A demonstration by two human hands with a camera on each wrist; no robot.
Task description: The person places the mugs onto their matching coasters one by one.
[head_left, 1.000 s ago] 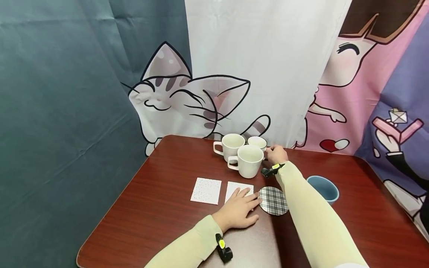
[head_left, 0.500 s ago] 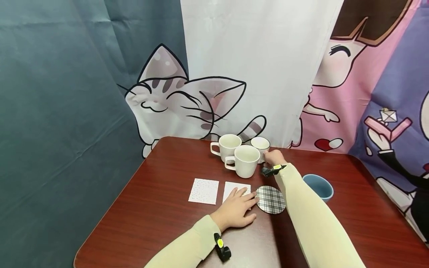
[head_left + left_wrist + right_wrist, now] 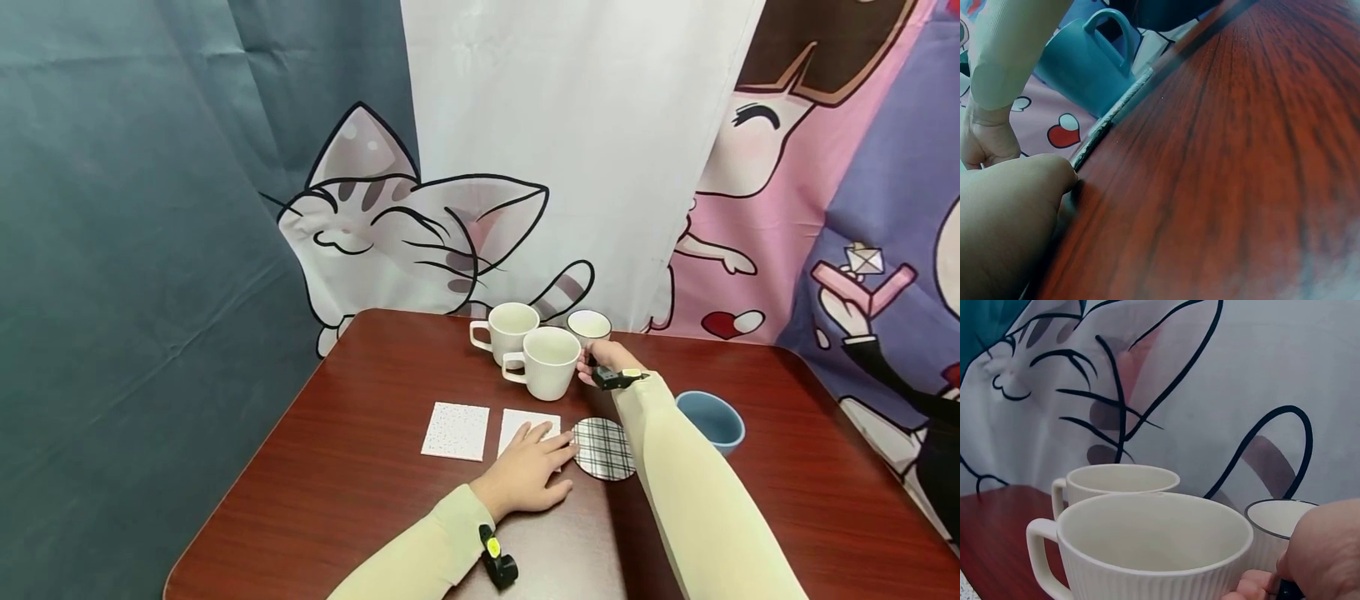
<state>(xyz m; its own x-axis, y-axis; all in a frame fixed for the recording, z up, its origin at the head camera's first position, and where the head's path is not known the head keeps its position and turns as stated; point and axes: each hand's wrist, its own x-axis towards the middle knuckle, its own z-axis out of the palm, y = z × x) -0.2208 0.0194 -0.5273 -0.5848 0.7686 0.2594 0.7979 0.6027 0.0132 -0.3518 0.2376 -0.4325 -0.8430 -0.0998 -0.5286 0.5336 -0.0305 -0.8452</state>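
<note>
My left hand (image 3: 528, 471) lies flat with fingers spread over a white square coaster (image 3: 510, 423), fingertips at the edge of a round plaid coaster (image 3: 604, 450). At the back, my right hand (image 3: 609, 357) has its fingers curled at the side of a white mug with a dark rim (image 3: 589, 323); the handle is mostly hidden. In the right wrist view, its curled fingers (image 3: 1254, 584) are close against the ribbed cream mug (image 3: 1154, 550); whether they touch it I cannot tell. Another cream mug (image 3: 513, 325) stands behind that one, handle to the left.
A speckled square coaster (image 3: 455, 431) lies left of the covered one. To the right, a blue mug (image 3: 711, 419) stands partly behind my right sleeve. The reddish-brown table (image 3: 322, 467) ends at a printed curtain (image 3: 510, 100).
The right hand and the dark-rimmed mug have shifted right, a little away from the two cream mugs. The right wrist has turned. My left hand stays in place.
</note>
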